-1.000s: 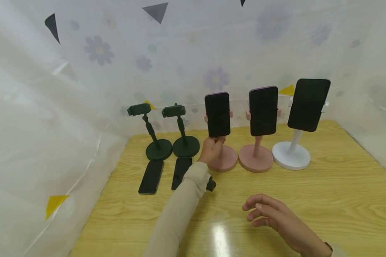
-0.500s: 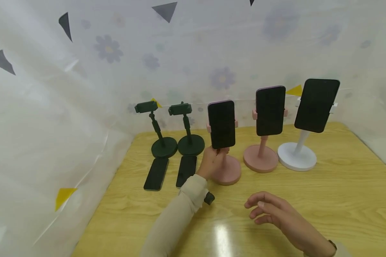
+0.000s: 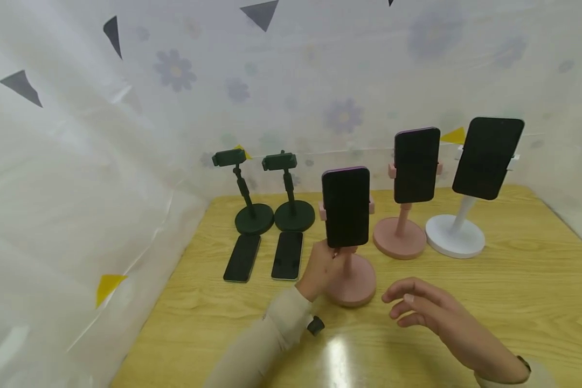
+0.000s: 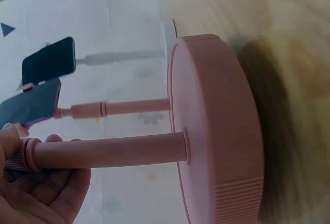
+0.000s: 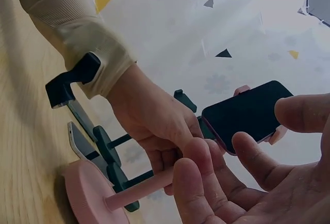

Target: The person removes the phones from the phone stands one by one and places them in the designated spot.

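Observation:
My left hand (image 3: 319,270) grips the upper pole of a pink phone stand (image 3: 359,284). A dark phone (image 3: 346,207) with a purple edge sits upright in that stand's clamp. In the left wrist view, fingers and thumb curl round the pole (image 4: 113,153) just at its ribbed collar, and a shadow lies on the table beside the round base (image 4: 227,126). My right hand (image 3: 434,318) hovers to the right of this base with fingers loosely bent, holding nothing. In the right wrist view its fingertips (image 5: 196,154) overlap the left hand and the pole.
Behind on the right stand another pink stand (image 3: 400,240) and a white stand (image 3: 455,237), each bearing a phone. Two dark green stands (image 3: 295,215) with nothing in their clamps are at the back left. Two phones (image 3: 288,256) lie flat before them on the wooden table (image 3: 514,302).
My left hand has brought the pink stand with its phone from the back row towards me, in front of the other stands. My right hand has stayed nearly in place, loosely bent.

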The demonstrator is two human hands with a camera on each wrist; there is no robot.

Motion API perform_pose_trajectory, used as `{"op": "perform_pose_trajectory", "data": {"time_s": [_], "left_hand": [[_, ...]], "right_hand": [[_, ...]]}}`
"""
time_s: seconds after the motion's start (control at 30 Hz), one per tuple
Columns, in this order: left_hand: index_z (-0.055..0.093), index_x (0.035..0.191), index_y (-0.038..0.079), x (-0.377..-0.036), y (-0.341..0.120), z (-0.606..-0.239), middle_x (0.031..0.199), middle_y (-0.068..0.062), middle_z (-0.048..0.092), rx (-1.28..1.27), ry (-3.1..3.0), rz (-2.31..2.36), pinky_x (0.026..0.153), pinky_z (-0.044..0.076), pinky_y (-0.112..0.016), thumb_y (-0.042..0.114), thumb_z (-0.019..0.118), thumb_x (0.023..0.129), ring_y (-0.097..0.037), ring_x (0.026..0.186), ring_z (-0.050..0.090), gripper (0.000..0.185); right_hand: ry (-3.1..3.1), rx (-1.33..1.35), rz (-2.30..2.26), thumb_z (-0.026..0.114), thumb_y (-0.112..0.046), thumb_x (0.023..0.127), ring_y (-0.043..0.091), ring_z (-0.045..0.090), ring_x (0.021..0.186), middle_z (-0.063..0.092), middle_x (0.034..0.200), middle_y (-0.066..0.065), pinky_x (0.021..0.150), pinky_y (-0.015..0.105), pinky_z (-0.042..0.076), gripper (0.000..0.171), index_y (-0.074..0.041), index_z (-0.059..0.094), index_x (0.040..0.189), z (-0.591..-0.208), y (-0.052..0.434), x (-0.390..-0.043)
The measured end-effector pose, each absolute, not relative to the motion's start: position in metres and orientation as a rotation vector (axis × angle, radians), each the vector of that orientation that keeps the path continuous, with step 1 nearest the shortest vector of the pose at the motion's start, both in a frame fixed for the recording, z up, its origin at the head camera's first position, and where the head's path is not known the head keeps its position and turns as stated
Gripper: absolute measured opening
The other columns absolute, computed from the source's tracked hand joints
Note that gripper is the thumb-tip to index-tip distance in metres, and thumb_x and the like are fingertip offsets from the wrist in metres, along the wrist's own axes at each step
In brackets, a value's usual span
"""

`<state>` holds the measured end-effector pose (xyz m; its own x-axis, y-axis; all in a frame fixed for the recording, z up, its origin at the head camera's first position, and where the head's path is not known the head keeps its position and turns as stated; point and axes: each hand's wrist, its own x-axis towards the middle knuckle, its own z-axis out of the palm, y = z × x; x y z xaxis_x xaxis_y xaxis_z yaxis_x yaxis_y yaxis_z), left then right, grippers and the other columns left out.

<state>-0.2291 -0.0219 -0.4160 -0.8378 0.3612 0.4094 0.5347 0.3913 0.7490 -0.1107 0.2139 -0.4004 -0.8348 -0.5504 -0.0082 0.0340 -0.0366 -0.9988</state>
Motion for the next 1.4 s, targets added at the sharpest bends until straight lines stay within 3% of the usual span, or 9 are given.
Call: {"op": "perform_pose_trajectory", "data": {"time_s": [0.23, 0.47, 0.73, 0.97, 1.1, 1.23, 1.4], "left_hand": [[0.069, 0.086, 0.001, -0.213, -0.020, -0.420, 0.084, -0.014, 0.073, -0.855, -2.433, -1.479, 0.067, 0.048, -0.015, 0.021, 0.063, 0.097, -0.012, 0.076, 0.064, 0.024], [0.070, 0.093, 0.001, -0.204, -0.020, -0.424, 0.093, -0.015, 0.075, -0.872, -2.433, -1.576, 0.076, 0.052, -0.017, 0.020, 0.062, 0.098, -0.017, 0.088, 0.071, 0.021], [0.069, 0.097, 0.003, -0.199, -0.022, -0.424, 0.097, -0.014, 0.075, -0.875, -2.443, -1.646, 0.079, 0.053, -0.018, 0.023, 0.061, 0.099, -0.014, 0.090, 0.070, 0.022], [0.064, 0.112, 0.009, -0.205, -0.020, -0.424, 0.110, -0.011, 0.072, -0.856, -2.472, -1.840, 0.086, 0.051, -0.020, 0.023, 0.067, 0.095, -0.004, 0.096, 0.064, 0.022], [0.061, 0.115, 0.007, -0.211, -0.014, -0.425, 0.109, -0.019, 0.069, -0.905, -2.437, -2.070, 0.090, 0.051, -0.021, 0.017, 0.065, 0.096, -0.005, 0.092, 0.065, 0.022], [0.060, 0.104, -0.001, -0.214, -0.010, -0.429, 0.094, -0.029, 0.065, -0.898, -2.433, -2.196, 0.085, 0.052, -0.020, 0.011, 0.060, 0.098, -0.006, 0.078, 0.065, 0.013], [0.052, 0.083, -0.004, -0.214, -0.006, -0.436, 0.078, -0.024, 0.054, -0.914, -2.448, -2.086, 0.070, 0.044, -0.016, 0.011, 0.055, 0.100, -0.001, 0.067, 0.050, 0.023]], "right_hand": [[1.822, -0.583, -1.952, 0.027, -0.012, 0.109, 0.013, 0.062, 0.108, 0.061, 0.125, -0.008, 0.093, 0.030, 0.054, 0.035, -0.011, 0.054, 0.131, -0.400, 0.217, -0.113], [1.833, -0.592, -1.949, 0.026, -0.010, 0.109, 0.012, 0.062, 0.108, 0.060, 0.126, -0.010, 0.091, 0.028, 0.054, 0.037, -0.016, 0.056, 0.130, -0.401, 0.216, -0.114], [1.835, -0.587, -1.935, 0.026, -0.010, 0.109, 0.012, 0.062, 0.107, 0.059, 0.126, -0.010, 0.091, 0.028, 0.054, 0.038, -0.018, 0.057, 0.129, -0.400, 0.216, -0.117], [1.942, -0.614, -1.901, 0.028, -0.011, 0.109, 0.013, 0.063, 0.106, 0.059, 0.125, -0.009, 0.089, 0.028, 0.055, 0.033, -0.015, 0.055, 0.129, -0.394, 0.214, -0.124], [2.017, -0.626, -1.928, 0.031, -0.010, 0.109, 0.012, 0.064, 0.106, 0.061, 0.124, -0.009, 0.087, 0.028, 0.056, 0.032, -0.014, 0.056, 0.128, -0.385, 0.211, -0.131], [2.071, -0.691, -2.029, 0.032, -0.007, 0.108, 0.010, 0.064, 0.105, 0.063, 0.123, -0.006, 0.087, 0.026, 0.055, 0.032, -0.011, 0.057, 0.127, -0.369, 0.207, -0.140], [2.135, -0.776, -2.189, 0.037, -0.002, 0.106, 0.012, 0.065, 0.103, 0.066, 0.117, -0.001, 0.086, 0.025, 0.056, 0.029, -0.003, 0.060, 0.123, -0.345, 0.195, -0.151]]}}
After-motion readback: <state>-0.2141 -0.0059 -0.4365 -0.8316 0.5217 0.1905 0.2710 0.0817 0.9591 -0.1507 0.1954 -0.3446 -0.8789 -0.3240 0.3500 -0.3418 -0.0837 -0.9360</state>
